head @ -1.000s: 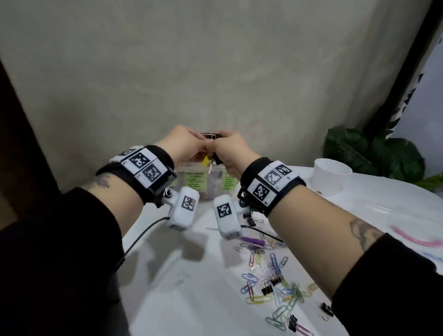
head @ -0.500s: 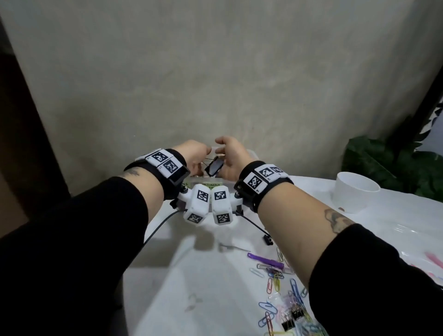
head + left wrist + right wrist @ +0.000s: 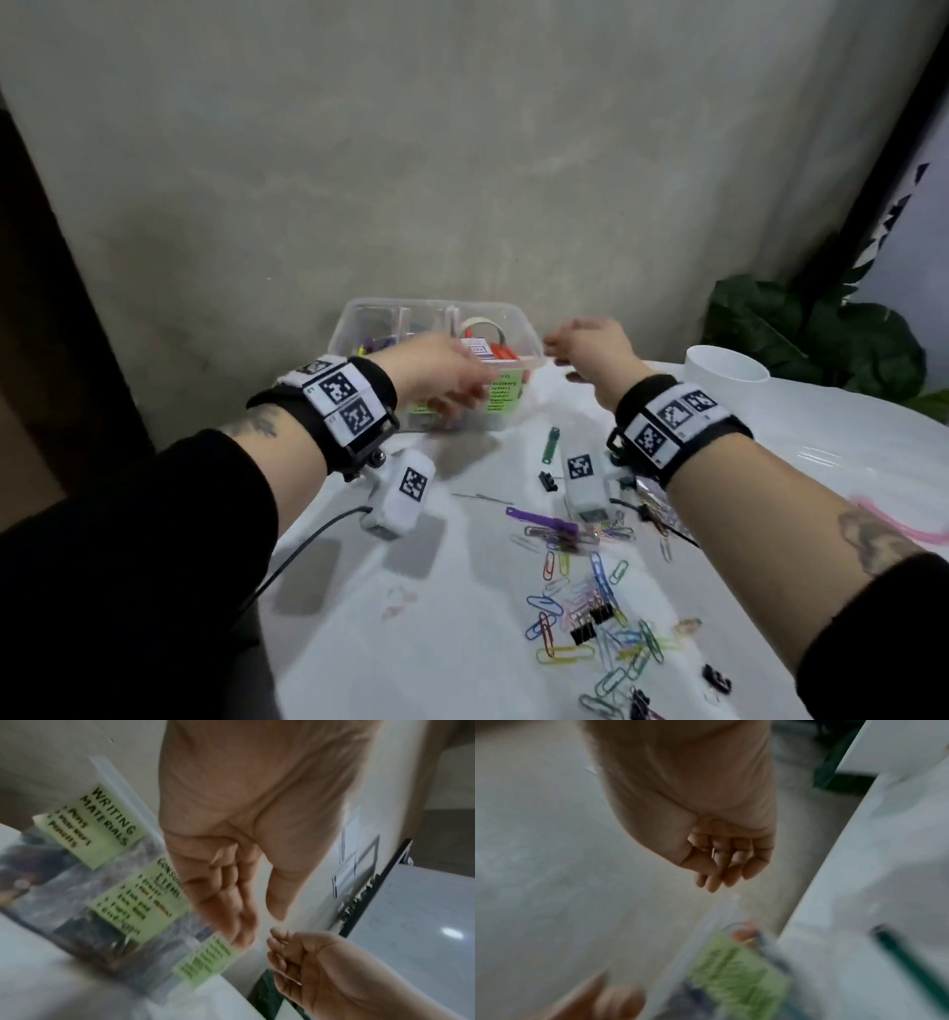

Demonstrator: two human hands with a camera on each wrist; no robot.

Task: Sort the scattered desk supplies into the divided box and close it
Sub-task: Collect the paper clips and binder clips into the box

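Now that the black binder clip both hands held a moment ago is gone from them, presumably dropped into the divided box (image 3: 436,329), sorting continues: left hand (image 3: 436,377) hangs released before the box, right hand (image 3: 590,349) loosely curled beside it, holding nothing; paper clips (image 3: 590,606) lie scattered nearer on the counter (image 3: 411,642)
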